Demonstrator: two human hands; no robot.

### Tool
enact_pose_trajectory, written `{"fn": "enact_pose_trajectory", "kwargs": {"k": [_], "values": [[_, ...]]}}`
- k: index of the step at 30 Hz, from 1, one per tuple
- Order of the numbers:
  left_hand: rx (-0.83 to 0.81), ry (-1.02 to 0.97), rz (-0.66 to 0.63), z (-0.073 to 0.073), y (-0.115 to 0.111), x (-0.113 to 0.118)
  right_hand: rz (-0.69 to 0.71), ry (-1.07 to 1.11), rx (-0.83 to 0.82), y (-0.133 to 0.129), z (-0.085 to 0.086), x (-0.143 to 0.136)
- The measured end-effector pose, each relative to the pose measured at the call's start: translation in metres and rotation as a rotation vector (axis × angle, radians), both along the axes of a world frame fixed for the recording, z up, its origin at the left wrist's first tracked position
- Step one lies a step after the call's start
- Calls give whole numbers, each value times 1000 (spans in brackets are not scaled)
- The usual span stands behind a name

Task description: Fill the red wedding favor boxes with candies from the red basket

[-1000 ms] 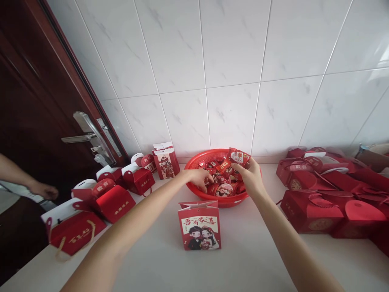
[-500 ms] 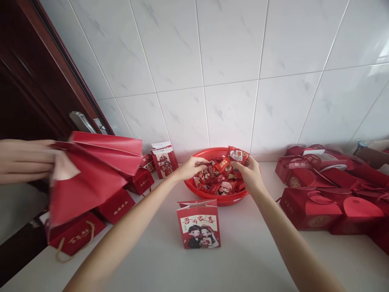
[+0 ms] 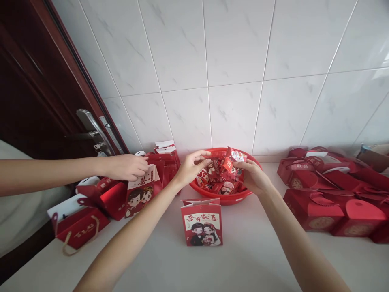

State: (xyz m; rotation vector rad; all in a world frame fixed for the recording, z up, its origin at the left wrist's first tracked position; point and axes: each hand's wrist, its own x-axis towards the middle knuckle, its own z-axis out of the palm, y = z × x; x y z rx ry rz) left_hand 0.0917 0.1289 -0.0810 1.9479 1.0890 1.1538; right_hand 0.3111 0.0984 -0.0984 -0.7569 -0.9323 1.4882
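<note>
A red oval basket (image 3: 223,199) by the wall holds many red-wrapped sweets (image 3: 227,187). Over its left side is my left hand (image 3: 194,166), thumb and fingers curved apart around a dark red packet (image 3: 213,167), with a gap between them. My right hand (image 3: 253,174) is closed on several red and orange packets (image 3: 232,162) above the basket's right side. Nearer me, a red paper bag (image 3: 202,228) with a cartoon couple stands upright on the white table, its top open.
Another person's hand (image 3: 129,167) reaches in from the left to a red bag (image 3: 142,192) with a cartoon couple. Red boxes (image 3: 82,227) stand at the left. Many more red boxes (image 3: 316,211) fill the right side. Behind is a tiled wall (image 3: 234,109).
My left hand's fingers have spread; my right hand has gathered more packets. The other person has lowered the red bag from the far left among the boxes.
</note>
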Motion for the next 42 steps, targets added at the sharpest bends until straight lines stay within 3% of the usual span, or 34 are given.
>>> {"fn": "enact_pose_trajectory", "kwargs": {"k": [4, 9, 12, 16, 21, 28, 33, 36, 39, 42], "values": [[55, 45, 1, 5, -13, 5, 116, -46, -12, -8, 5, -6], [92, 55, -25, 9, -28, 6, 129, -53, -3, -16, 10, -12], [139, 82, -43, 15, -45, -6, 93, -52, -11, -19, 13, -10], [58, 330, -106, 18, -81, -35, 69, -50, 5, -20, 15, -5], [-124, 420, -106, -1, -110, -57, 135, -70, 16, -21, 17, -3], [-189, 56, 55, -36, -101, -39, 240, -130, 104, -27, 14, -7], [-375, -51, -87, -31, -100, -26, 278, -235, 237, -35, 18, -5], [-424, -15, -191, -25, -101, -24, 164, -365, 410, -45, 23, -7], [-451, -13, -225, -24, -98, -25, 38, -623, 636, -59, 28, -12], [-485, -44, -281, -24, -95, -25, 36, -937, 817, -72, 29, -18]]}}
